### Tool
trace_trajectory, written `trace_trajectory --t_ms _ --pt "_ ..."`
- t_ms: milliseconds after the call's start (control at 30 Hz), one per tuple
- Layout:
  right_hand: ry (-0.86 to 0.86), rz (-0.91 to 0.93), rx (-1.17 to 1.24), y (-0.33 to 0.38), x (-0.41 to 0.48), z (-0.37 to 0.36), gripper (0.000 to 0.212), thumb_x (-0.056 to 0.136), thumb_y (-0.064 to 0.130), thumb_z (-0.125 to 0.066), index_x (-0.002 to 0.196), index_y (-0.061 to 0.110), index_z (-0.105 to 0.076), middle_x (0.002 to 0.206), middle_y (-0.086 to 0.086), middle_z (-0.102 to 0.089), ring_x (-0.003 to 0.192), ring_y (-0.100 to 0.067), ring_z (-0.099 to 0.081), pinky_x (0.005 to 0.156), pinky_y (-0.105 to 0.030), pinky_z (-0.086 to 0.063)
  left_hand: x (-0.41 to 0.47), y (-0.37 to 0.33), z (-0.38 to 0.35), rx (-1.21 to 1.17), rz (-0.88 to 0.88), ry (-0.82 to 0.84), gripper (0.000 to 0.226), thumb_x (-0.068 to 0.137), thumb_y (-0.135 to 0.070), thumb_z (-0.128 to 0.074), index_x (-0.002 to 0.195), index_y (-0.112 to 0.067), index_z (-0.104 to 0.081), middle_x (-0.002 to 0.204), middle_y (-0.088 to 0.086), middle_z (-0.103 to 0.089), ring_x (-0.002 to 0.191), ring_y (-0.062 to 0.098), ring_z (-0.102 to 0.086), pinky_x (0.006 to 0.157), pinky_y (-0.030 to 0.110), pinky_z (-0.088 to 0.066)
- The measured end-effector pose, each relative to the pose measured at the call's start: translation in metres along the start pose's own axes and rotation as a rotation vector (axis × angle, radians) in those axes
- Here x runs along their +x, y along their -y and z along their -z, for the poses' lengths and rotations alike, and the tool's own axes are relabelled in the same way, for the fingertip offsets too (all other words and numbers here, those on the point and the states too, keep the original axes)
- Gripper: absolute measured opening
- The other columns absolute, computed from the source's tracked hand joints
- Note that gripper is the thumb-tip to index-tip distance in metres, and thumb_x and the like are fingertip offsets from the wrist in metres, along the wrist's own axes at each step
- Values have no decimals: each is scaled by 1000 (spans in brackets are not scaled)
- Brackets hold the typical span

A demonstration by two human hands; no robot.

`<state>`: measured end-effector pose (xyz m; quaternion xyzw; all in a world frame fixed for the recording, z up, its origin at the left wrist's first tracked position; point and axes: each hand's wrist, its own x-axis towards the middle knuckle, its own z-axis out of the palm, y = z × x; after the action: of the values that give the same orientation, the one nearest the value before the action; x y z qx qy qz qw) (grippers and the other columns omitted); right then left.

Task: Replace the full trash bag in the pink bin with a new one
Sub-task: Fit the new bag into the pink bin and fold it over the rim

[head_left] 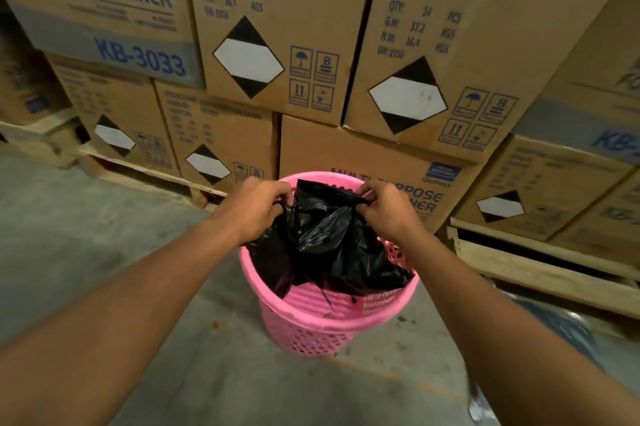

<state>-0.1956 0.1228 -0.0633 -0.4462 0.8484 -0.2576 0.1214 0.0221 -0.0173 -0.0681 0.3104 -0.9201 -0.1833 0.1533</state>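
Observation:
A pink perforated bin (311, 328) stands on the concrete floor in front of stacked cartons. A crumpled black trash bag (325, 242) hangs into the bin's mouth, with its lower folds spread over the inside. My left hand (258, 205) pinches the bag's top edge on the left. My right hand (389, 209) pinches the top edge on the right. Both hands hold the bag just above the far rim. Part of the bin's ribbed pink inner wall shows below the bag. What lies under the bag I cannot see.
Brown cardboard cartons (277, 55) of foam cleaner are stacked on wooden pallets (540, 263) right behind the bin. Grey concrete floor (86, 235) spreads to the left and front. A dark shiny bundle (561, 328) lies on the floor at the right, behind my right forearm.

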Motion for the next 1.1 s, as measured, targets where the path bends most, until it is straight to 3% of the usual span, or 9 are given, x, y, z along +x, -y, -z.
trace_trajectory --t_ms 67,167,267,400,567,700,867,1000,1100 --pt "1 12 -45 1 7 -1 13 85 14 -69 95 22 -73 82 -3 -72 87 -31 -72 74 -32 -53 0 3 -1 -30 -52 -75 20 87 -12 -73 98 -28 -76 102 -3 -73 90 17 -67 85 36 -55" --pt "-124 42 -68 1 11 -1 6 91 17 -64 88 15 -69 77 -5 -65 88 -34 -68 67 -30 -41 -1 4 -8 -48 -117 -189 21 85 -10 -75 103 -21 -80 99 1 -74 88 19 -67 85 28 -50" --pt "-269 105 71 -5 11 -2 7 98 18 -58 93 14 -55 88 -4 -65 88 -32 -61 68 -31 -37 1 0 -9 -69 -128 -258 21 85 -9 -74 103 -19 -80 95 3 -75 87 20 -69 83 27 -51" --pt "-234 92 334 -11 16 -9 3 99 12 -57 97 12 -58 82 8 -59 80 -18 -58 67 -31 -37 4 -8 -9 -74 -59 -327 20 86 -8 -72 100 -19 -80 95 2 -74 78 15 -62 80 31 -52" --pt "-87 105 307 -29 17 -20 6 94 14 -64 97 18 -62 91 0 -70 85 -23 -63 73 -29 -42 -3 -17 -22 -79 108 -234 22 89 -10 -69 102 -26 -77 75 -7 -71 59 -2 -56 64 15 -47" --pt "-54 161 28 -44 15 -13 8 84 10 -65 91 15 -66 93 -11 -73 94 -36 -68 75 -38 -52 -9 -21 -28 31 78 -168 20 88 -11 -68 101 -25 -62 70 -6 -68 62 15 -62 64 32 -54" --pt "46 101 -56 -50 25 -15 18 75 2 -60 71 18 -53 83 -11 -67 87 -36 -65 68 -35 -48 -6 -8 -30 134 -61 -35 12 83 -24 -76 94 -28 -74 89 -6 -75 80 14 -68 74 37 -56" --pt "106 48 49 -50 29 -22 13 73 4 -61 74 17 -57 74 -7 -67 76 -33 -66 65 -37 -53 -13 -2 -34 104 -120 -3 13 83 -24 -77 96 -24 -79 98 -8 -76 83 9 -69 78 36 -57" --pt "150 -1 259 -43 28 -18 12 78 23 -73 86 21 -64 78 -5 -73 69 -27 -74 69 -47 -62 -10 -6 -30 57 -140 -14 11 83 -24 -76 94 -26 -78 95 -11 -75 74 3 -66 73 34 -58"
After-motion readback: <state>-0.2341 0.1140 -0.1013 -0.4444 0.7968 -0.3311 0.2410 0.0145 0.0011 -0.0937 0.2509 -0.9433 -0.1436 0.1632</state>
